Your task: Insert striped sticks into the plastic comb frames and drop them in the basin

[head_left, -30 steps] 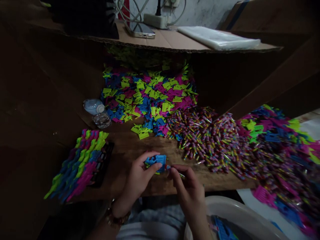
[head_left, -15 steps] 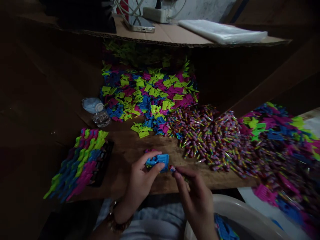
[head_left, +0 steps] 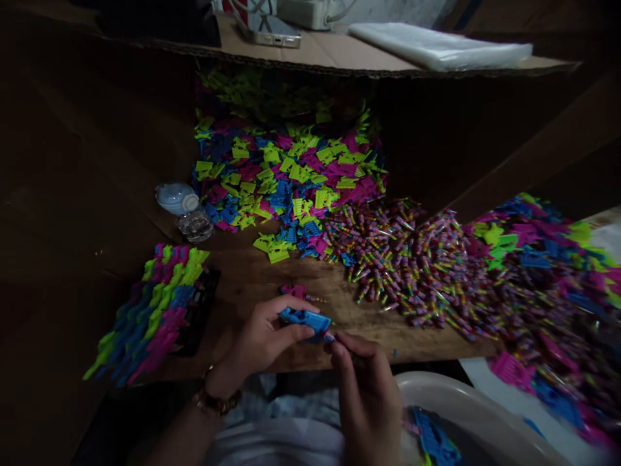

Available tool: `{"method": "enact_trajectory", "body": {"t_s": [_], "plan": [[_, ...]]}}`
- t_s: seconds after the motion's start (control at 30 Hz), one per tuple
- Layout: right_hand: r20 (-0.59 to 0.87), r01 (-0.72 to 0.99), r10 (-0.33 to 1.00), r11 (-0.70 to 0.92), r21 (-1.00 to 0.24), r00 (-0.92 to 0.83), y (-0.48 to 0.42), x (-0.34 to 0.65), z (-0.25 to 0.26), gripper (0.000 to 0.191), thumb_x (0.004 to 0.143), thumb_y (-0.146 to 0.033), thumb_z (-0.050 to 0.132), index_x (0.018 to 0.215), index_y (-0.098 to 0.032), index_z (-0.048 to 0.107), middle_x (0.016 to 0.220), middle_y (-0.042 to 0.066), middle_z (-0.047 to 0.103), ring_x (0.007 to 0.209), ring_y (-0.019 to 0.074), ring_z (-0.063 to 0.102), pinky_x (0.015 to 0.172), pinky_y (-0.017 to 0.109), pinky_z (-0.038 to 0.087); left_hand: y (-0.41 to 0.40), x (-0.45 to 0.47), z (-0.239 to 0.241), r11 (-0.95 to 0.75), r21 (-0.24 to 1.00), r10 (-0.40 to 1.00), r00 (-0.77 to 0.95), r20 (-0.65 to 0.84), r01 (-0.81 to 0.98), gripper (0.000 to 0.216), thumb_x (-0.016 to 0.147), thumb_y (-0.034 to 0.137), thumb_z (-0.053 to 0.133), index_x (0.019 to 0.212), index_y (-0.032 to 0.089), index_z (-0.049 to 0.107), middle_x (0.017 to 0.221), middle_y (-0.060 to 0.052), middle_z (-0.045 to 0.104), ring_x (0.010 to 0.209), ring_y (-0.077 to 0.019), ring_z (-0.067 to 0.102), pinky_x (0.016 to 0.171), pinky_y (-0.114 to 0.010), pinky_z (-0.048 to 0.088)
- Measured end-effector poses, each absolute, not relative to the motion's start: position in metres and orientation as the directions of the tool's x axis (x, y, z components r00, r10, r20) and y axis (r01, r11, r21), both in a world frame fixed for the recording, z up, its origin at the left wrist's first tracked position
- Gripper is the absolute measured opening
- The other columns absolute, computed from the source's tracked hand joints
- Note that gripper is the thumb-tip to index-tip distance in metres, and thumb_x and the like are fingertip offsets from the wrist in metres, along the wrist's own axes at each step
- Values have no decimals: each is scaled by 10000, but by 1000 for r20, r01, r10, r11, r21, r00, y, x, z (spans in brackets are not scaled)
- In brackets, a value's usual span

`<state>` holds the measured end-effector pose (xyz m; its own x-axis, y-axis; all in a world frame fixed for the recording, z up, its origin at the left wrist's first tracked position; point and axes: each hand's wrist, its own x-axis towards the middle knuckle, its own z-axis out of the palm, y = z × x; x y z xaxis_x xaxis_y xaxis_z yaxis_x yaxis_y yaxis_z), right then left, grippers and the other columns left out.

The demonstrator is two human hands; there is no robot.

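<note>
My left hand is closed around a blue plastic toy piece, thumb on its near side, tilted so a narrow edge shows. Between thumb and fingertips of my right hand is a small candy-coloured tube. The tube's end meets the right end of the blue piece; whether it sits inside cannot be made out. Just beyond my left hand, a pink toy piece lies on the wooden table with a beaded tube extending from it.
Stacked coloured pieces stand in a black rack at left. Loose toy pieces are heaped behind, and a pile of small tubes lies to the right. A pale basin holds blue pieces. Above hangs a cardboard shelf with a phone.
The blue piece has tipped from face-up to edge-on. My right hand has brought the tube against its end. More of the pink piece behind shows now.
</note>
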<state>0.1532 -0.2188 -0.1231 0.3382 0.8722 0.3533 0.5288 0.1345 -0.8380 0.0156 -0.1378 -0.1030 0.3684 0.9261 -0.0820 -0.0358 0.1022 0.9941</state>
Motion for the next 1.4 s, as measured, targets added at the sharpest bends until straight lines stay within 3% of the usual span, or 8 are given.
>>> {"method": "enact_trajectory", "body": {"t_s": [0.17,0.37,0.5,0.73,0.97,1.13,1.23,1.4], "plan": [[476,648,759,95,-756,444,-204,147,-139,132,867,-304,546,888,-186,601,769,54,706,683,185,687,596,257,543,-138,23,-116,148,988,958,254,-131,-50,175,711,196,669,884,172,680,889,-38,714,822,-164,641,738,-233,490],[308,550,928,149,-822,208,-193,161,-124,80,876,-248,527,895,-194,583,798,36,696,665,150,671,579,214,527,-152,29,-127,145,986,982,131,-134,-79,195,743,244,655,927,179,664,909,-36,717,830,-169,652,741,-238,505],[350,592,900,138,-794,261,-199,161,-117,57,868,-229,540,892,-202,584,798,34,701,686,154,674,625,225,536,-158,36,-120,134,988,991,12,-133,-78,206,758,268,651,947,187,667,902,-30,721,820,-164,657,745,-233,509],[325,563,909,130,-816,262,-208,164,-115,66,861,-240,558,908,-207,589,801,41,706,694,155,674,626,218,531,-158,32,-113,67,997,992,110,-64,-24,183,771,254,646,942,195,678,909,-30,713,833,-157,643,751,-221,498],[9,166,979,-25,-986,203,-201,176,-116,171,830,-365,595,810,-195,606,694,16,674,608,136,622,534,202,482,-157,21,-137,267,933,931,316,-185,-241,255,750,305,685,963,171,640,840,-31,695,725,-139,634,643,-212,503],[37,455,994,-12,-890,99,-168,185,-154,310,874,-431,470,816,-163,614,679,37,674,551,147,604,511,241,481,-113,21,-160,-1,969,983,176,-44,246,313,828,327,567,1096,167,595,1043,-112,681,938,-223,646,802,-335,515],[101,630,989,12,-777,105,-152,194,-174,262,861,-355,479,830,-163,655,796,86,680,747,223,619,671,340,500,-68,16,-173,-91,861,993,-25,119,501,352,849,327,525,1158,162,560,1264,-161,558,1234,-305,445,1030,-474,330],[209,859,957,-72,-508,203,-141,230,-183,290,833,-170,425,985,-126,668,997,207,607,969,356,504,846,532,387,-23,13,-193,-144,769,978,-28,206,622,341,750,214,636,1083,152,590,1406,-155,403,1368,-372,154,1099,-549,121]]}}
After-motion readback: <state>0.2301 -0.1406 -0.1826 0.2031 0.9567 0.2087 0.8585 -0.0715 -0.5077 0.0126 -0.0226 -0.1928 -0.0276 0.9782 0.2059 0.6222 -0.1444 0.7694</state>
